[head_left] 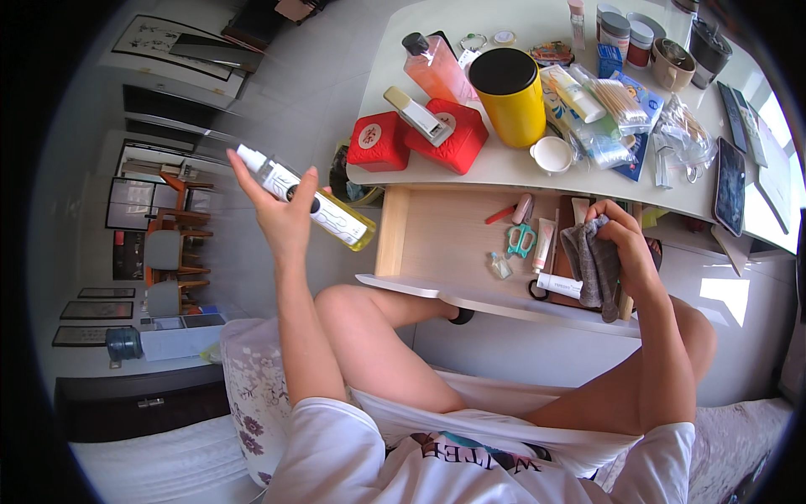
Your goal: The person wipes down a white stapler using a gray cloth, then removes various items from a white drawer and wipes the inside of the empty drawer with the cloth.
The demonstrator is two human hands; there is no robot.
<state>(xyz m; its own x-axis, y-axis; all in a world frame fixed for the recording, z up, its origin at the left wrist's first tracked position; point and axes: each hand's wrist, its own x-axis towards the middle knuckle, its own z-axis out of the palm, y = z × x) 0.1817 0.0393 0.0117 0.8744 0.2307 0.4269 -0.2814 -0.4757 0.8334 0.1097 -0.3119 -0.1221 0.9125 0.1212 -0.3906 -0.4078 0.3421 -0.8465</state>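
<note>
My left hand [286, 217] grips a clear spray bottle [334, 217] of yellow liquid, its white nozzle tilted up to the left and one finger at the top. It is held in the air left of the open drawer [434, 233]. In my right hand [620, 242] a grey cloth [592, 258] hangs bunched over the drawer's right end. Inside the drawer lie a pair of teal-handled scissors [521, 240], a pale tube [543, 244], a white tube [560, 285], a small clear bottle [501, 266] and a pink item [522, 208]. The cloth partly hides a brown box [563, 242].
On the white desk [390, 69] stand two red tins [378, 142], a stapler [419, 116] on one of them, a yellow canister [513, 101], a pink bottle [437, 66] and a white cup [552, 155]. Bagged cotton swabs [620, 104] and a phone [729, 186] lie rightward.
</note>
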